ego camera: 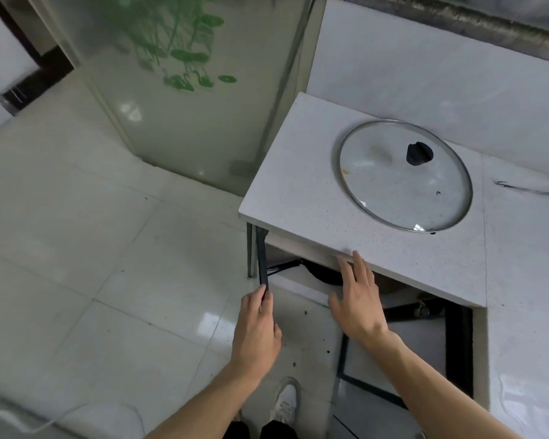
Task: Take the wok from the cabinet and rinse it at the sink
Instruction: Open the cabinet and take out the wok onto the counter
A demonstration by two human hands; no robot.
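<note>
A person stands at a white speckled countertop (314,185) w/ the cabinet (298,248) beneath it opened. The left hand (255,331) grips the lower edge of the dark-framed cabinet door (262,261), which is swung out edge-on toward the camera; fingers are curled round the frame. The right hand (358,299) is held flat, fingers straight and slightly spread, reaching toward the opening just under the counter's front edge; it holds nothing, and whether the fingertips touch the counter edge can't be told.

Inside the cabinet, a dark rounded shape, apparently the wok (324,275), sits on a pale shelf, partly hidden by the counter overhang and the right hand. A dark straight handle (284,267) runs from it toward the left, ending near the door. Contents of the wok, if any, aren't visible. Further right in the cabinet, another dark bar w/ a metal fitting (422,308) shows, too shadowed to identify.

On the counter above, a glass lid (377,198) w/ metal rim and black knob (419,153) lies flat, covering nothing but the worktop. A thin metal hook or wire (526,190) lies at the right edge.

Below: glossy white floor tiles (92,248), a white shoe (286,400), and a white cable (45,419) bottom left. A frosted glass panel w/ green leaf print (184,52) stands behind, left of the counter.
</note>
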